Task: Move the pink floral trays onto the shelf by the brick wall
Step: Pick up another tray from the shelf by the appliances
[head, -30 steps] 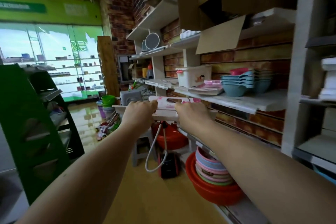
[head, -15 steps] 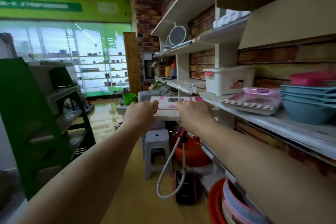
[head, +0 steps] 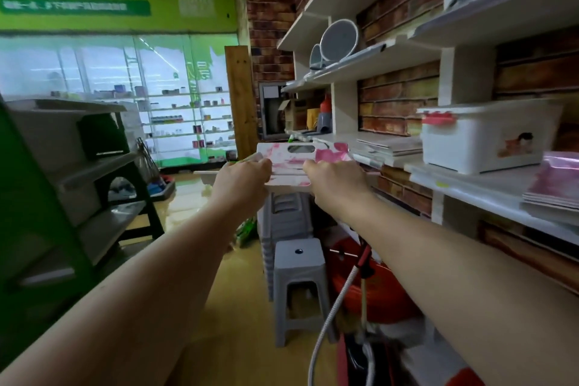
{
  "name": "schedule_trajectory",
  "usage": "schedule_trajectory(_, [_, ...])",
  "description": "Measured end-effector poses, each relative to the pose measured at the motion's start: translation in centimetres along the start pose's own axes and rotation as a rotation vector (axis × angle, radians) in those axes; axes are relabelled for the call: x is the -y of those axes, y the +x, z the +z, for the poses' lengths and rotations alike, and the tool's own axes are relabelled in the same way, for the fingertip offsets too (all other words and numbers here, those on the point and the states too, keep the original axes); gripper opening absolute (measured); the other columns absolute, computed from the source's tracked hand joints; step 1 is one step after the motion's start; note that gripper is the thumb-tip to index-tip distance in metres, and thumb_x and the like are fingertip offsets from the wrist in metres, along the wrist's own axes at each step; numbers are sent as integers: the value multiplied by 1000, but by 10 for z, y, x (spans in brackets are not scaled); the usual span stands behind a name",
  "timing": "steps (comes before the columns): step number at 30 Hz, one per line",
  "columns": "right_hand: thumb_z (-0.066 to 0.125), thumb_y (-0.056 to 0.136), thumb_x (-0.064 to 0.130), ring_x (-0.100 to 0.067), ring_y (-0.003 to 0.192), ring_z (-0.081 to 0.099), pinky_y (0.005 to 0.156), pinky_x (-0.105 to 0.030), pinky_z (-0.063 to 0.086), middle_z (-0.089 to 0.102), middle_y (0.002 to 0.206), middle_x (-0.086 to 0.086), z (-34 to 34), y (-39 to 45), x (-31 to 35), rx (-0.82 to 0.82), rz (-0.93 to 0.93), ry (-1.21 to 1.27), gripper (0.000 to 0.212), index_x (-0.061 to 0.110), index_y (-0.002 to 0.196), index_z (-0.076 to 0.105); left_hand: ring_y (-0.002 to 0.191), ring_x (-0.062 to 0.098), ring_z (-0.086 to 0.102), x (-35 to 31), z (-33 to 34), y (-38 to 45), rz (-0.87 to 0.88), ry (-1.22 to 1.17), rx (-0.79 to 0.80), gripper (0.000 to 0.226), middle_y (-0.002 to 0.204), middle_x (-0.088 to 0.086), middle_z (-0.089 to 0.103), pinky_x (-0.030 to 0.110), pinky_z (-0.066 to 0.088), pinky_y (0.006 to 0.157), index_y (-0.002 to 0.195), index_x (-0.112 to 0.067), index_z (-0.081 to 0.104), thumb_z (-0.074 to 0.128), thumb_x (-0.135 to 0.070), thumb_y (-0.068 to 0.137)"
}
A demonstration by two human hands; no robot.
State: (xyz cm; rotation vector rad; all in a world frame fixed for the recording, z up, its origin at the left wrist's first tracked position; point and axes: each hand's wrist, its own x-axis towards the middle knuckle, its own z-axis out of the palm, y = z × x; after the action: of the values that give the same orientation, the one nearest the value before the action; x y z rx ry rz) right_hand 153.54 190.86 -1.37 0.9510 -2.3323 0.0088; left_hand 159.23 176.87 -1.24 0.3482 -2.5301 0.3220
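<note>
A stack of pink floral trays (head: 294,163) is held out at arm's length over the aisle, its handle slot facing me. My left hand (head: 241,182) grips the near edge on the left and my right hand (head: 335,180) grips it on the right. The white shelf by the brick wall (head: 463,188) runs along my right; the stack's right end hangs beside its far stretch. More pink floral trays (head: 554,188) lie stacked on that shelf at the right edge of view.
A white lidded storage box (head: 482,138) and flat white boards (head: 391,146) sit on the shelf. Below are grey stools (head: 297,273), a red basin (head: 376,291) and a steamer hose (head: 329,316). A green rack (head: 47,204) lines the left of the aisle.
I have walked forward along the shelf with the trays. The blue bowls have left the view on the right, and the storage box and the stacked trays on the shelf now sit at the right edge.
</note>
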Motion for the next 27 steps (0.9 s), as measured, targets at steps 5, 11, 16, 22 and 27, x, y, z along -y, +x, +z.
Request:
schedule_trajectory(5, [46,92,2,-30,106,63,75,-32,46,64,118,-10,42,100,-13,-34,74,-34,35,9,126,48,100,26,61,36,39,104,61,-13,-49,24,110,6,65,29,37,74,118,-18,52,51,-19,94])
schedule_trajectory(11, [42,95,4,-30,109,62,83,-35,48,63,119,-11,111,184,-66,-23,136,-135,30,8,124,49,115,24,53,32,130,216,181,-90,-106,23,120,4,61,35,41,92,116,-19,52,47,-14,94])
schedule_trajectory(16, [44,92,1,-29,108,62,83,-34,48,64,118,-10,180,251,-134,-7,228,-153,39,10,129,47,122,23,48,-1,198,325,270,-113,-94,25,127,4,57,36,37,102,119,-19,51,48,-18,94])
schedule_trajectory(22, [45,92,3,-29,107,63,83,-34,49,65,116,-10,236,329,-200,22,316,-218,35,10,126,49,125,23,46,-30,256,438,337,-187,-46,30,130,5,54,37,36,104,124,-18,49,49,-17,94])
schedule_trajectory(27, [45,90,-1,-27,105,64,81,-33,49,65,114,-9,284,370,-239,98,430,-311,36,9,124,50,122,25,46,-54,312,510,456,-231,-43,31,130,8,54,36,38,100,126,-16,47,44,-16,95])
